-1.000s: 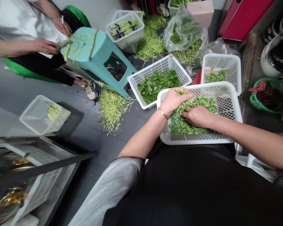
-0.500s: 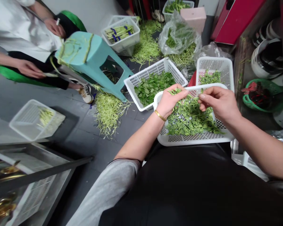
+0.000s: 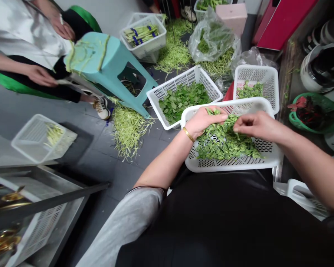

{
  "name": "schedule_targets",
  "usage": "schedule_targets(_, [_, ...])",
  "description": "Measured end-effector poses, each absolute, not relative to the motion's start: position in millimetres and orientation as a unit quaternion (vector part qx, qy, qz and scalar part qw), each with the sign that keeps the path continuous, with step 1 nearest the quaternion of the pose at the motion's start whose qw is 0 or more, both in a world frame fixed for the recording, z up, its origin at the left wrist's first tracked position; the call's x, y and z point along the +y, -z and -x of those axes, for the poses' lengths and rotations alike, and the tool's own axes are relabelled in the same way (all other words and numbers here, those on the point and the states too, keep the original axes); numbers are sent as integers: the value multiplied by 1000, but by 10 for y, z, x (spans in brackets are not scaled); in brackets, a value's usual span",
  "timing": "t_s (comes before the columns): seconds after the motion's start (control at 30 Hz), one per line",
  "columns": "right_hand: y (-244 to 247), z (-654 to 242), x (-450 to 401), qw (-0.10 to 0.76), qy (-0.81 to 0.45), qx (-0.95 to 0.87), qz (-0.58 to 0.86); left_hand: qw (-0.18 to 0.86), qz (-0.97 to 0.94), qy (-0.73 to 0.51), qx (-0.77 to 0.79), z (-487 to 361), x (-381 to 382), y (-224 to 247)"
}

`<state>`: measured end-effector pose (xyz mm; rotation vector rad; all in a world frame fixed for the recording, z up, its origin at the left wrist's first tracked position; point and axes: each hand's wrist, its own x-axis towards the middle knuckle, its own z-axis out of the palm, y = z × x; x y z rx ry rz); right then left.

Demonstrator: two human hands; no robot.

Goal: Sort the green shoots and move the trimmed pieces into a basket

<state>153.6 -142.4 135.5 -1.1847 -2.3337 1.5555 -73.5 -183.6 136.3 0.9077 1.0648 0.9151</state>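
Observation:
A white perforated plastic basket (image 3: 231,167) rests on my lap, with a heap of small green leafy sprigs (image 3: 225,148) inside. My left hand (image 3: 204,121), with a gold bracelet at the wrist, is closed around a few green sprigs (image 3: 213,111) over the basket's left half. Over the right half of the heap is my right hand (image 3: 253,125), its thumb and fingertips pinched together and pointing down. What lies between those fingertips is too small to make out.
Beyond my basket stand a basket of loose leaves (image 3: 203,92) and a smaller white basket (image 3: 271,79). A turquoise stool (image 3: 111,55) stands left, by a seated co-worker's hand (image 3: 40,75). Pale trimmings (image 3: 129,133) litter the floor. A metal shelf (image 3: 72,202) is lower left.
My right hand has lowered slightly toward the heap, and its fingers now point further down. My left hand stays in nearly the same place, still closed on sprigs.

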Motion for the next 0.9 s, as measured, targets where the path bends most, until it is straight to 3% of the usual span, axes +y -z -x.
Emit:
schedule_targets(0.1, [-1453, -1589, -1422, 170, -654, -625, 391, 667, -452, -368, 463, 681, -1860, -1332])
schedule_targets(0.2, [-1414, -1645, -1501, 173, -657, -632, 374, 650, -450, -398, 465, 676, -1873, -1325])
schedule_targets(0.37, [-1175, -1868, -1636, -105, -327, -881, 324, 685, -387, -416, 456, 792, -1856, -1374])
schedule_targets(0.43, [-1151, -1927, -1622, -126, -278, -901, 307, 689, -394, -415, 445, 805, -1853, -1382])
schedule_targets(0.63, [-1358, -1733, -1524, 131, -607, -679, 391, 658, -463, -391, 447, 689, -1871, -1301])
schedule_targets(0.73, [-1391, -1518, -1562, 230, -674, -567, 413, 620, -478, -423, 456, 649, -1877, -1250])
schedule_targets(0.8, [-1355, -1440, -1579, 259, -686, -542, 411, 613, -460, -446, 462, 646, -1886, -1235])
schedule_targets(0.9, [-1267, -1473, -1625, 236, -665, -577, 411, 637, -417, -456, 461, 671, -1888, -1262])
